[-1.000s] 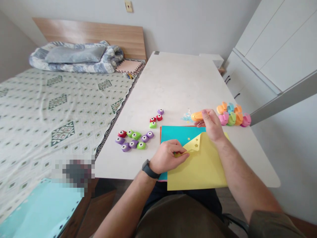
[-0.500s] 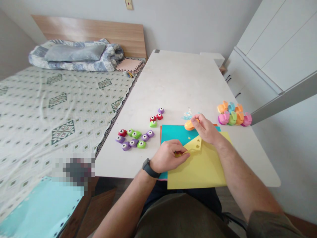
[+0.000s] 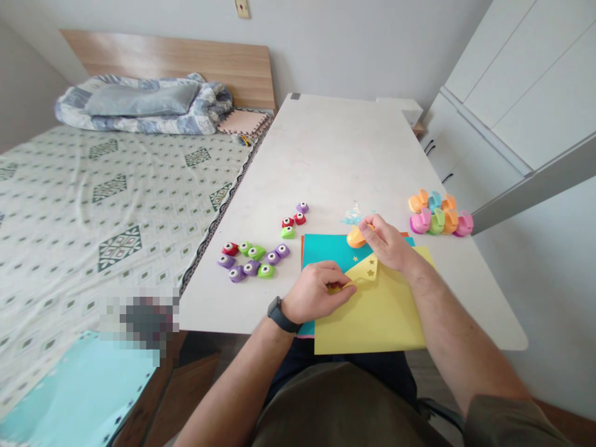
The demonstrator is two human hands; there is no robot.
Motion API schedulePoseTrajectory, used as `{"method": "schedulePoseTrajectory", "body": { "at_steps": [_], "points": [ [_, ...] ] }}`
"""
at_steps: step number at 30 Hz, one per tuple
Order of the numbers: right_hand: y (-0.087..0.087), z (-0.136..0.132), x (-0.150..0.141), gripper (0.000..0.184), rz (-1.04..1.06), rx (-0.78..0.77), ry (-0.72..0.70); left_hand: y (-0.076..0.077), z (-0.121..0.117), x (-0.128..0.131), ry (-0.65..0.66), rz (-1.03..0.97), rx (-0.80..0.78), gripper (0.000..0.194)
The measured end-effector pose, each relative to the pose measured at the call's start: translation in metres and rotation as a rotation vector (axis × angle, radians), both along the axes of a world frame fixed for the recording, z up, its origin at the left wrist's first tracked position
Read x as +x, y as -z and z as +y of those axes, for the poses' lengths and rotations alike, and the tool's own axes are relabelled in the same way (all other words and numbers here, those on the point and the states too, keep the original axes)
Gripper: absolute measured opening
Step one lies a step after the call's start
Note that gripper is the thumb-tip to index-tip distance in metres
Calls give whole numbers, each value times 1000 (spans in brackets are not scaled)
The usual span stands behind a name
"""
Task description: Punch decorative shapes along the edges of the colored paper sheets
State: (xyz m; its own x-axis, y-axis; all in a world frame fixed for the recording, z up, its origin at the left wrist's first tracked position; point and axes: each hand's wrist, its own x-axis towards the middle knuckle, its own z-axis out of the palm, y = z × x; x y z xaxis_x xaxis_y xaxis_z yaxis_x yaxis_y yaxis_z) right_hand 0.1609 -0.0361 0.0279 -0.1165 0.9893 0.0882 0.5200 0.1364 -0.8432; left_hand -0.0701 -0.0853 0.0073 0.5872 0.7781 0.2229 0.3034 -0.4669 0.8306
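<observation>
A yellow sheet of paper [image 3: 372, 310] lies on a teal sheet [image 3: 328, 248] at the near edge of the white table [image 3: 326, 155]. Its top left corner is lifted, with star holes punched in it. My left hand [image 3: 316, 292] pinches that lifted edge. My right hand [image 3: 388, 245] is closed round an orange paper punch [image 3: 356, 236], held just above the teal sheet beside the lifted corner.
Several small red, green and purple punches [image 3: 254, 261] lie left of the papers, three more [image 3: 293, 223] behind. A cluster of orange, pink and green punches [image 3: 437, 214] sits at right. Paper scraps [image 3: 351, 216] lie behind. A bed [image 3: 93, 186] stands left, white cupboards [image 3: 512, 93] right.
My right hand has brought the orange punch from beside the right-hand cluster down and left to the lifted yellow corner. My left hand has kept its pinch.
</observation>
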Motion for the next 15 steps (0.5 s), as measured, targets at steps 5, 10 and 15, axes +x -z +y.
{"method": "schedulePoseTrajectory", "body": {
  "at_steps": [5, 10, 15],
  "points": [
    [-4, 0, 2, 51, 186, -88, -46, 0, 0, 1, -13, 5, -3, 19],
    [-3, -4, -3, 50, 166, -218, -197, 2, 1, 0, 3, -7, 10, 18],
    [-2, 0, 1, 49, -87, 21, -15, 4, 1, 1, -1, -7, 18, 18]
  ]
}}
